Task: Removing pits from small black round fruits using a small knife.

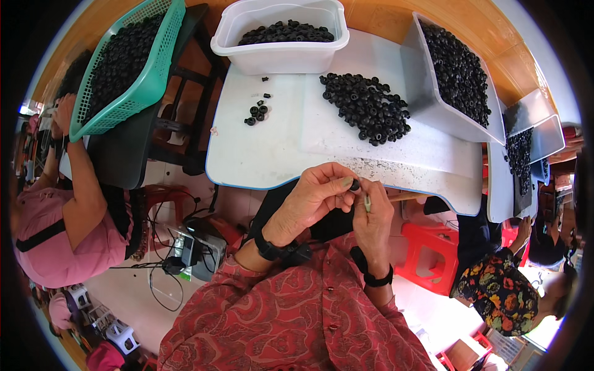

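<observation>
Head view: left hand (317,193) pinches a black piece (355,185), probably steadying it; right hand (375,217) pinches a green stick (367,203) at five o'clock

Black rings (365,106), tubs (281,61) on white table (263,154)

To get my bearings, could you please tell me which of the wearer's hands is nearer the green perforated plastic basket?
Left. The left hand is right of the basket; the right hand is farther right beyond it.
</observation>
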Motion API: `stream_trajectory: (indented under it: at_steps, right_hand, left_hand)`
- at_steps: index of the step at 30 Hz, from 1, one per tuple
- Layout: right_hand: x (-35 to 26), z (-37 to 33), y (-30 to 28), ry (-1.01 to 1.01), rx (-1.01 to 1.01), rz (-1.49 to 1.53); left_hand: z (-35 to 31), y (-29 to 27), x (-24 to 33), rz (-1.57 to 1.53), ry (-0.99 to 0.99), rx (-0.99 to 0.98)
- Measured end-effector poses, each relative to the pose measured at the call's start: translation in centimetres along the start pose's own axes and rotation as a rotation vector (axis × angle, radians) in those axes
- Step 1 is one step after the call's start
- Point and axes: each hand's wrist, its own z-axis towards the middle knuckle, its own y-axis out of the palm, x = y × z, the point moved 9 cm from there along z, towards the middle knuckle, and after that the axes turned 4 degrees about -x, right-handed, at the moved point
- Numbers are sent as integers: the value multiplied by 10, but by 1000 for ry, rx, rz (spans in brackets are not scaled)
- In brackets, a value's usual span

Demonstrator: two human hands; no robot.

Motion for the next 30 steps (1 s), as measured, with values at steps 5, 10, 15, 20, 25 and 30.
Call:
stream_trajectory:
  at_steps: [5, 10, 15, 20, 25, 30]
  right_hand:
    - [-9, 0, 4, -10, -18, -145]
    - [-10, 1, 7, -13, -13, -174]
    - [-11, 2, 6, -21, -10, -143]
    - [-10, 2, 6, -22, -12, -125]
    - [-7, 2, 7, -16, -1, -150]
    - [41, 3, -3, 186, 81, -17]
  left_hand:
    - [-2, 4, 2, -18, 15, -29]
    - [-2, 0, 0, -39, 53, -26]
    - [-2, 0, -3, -42, 44, -31]
    - [-4, 8, 4, 3, 46, -73]
    - [-6, 9, 9, 69, 83, -74]
    - [-10, 20, 4, 43, 8, -75]
